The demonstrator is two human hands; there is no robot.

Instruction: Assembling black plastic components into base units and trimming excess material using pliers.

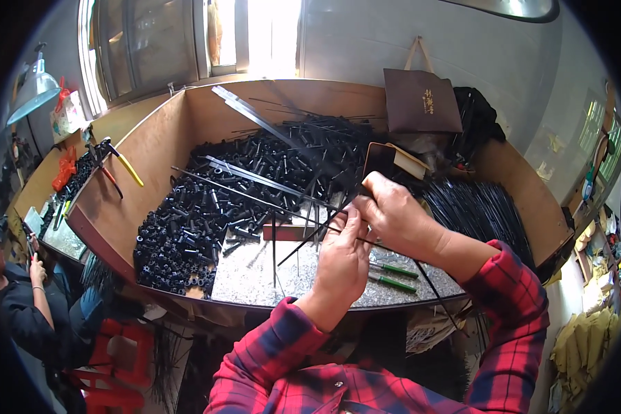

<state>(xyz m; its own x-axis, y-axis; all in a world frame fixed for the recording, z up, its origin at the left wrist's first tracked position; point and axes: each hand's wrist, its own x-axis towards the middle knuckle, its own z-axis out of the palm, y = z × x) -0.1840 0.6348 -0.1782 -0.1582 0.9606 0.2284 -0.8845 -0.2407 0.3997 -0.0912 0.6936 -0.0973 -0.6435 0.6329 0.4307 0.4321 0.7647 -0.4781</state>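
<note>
Above the pale speckled worktop [245, 279], my two hands meet. The fingers of my left hand [343, 264] are closed, pinching thin black rods [245, 198] that look like umbrella ribs and fan out in several directions. Beside it and slightly higher, my right hand [403, 215] is closed on the same cluster, close to where the rods cross. One long rod slants down past my right wrist; others hang toward the worktop. The exact joint between the fingertips is hidden. Two green-handled tools [397, 283] lie just right of my left hand.
A heap of short black tubular parts [255, 165] fills the bin's left and middle. Many black rods [476, 214] lie right. Pliers [121, 162] hang on the left wall [145, 134]. A dark phone [379, 160] and brown bag [421, 100] sit behind. Another person [38, 297] works at left.
</note>
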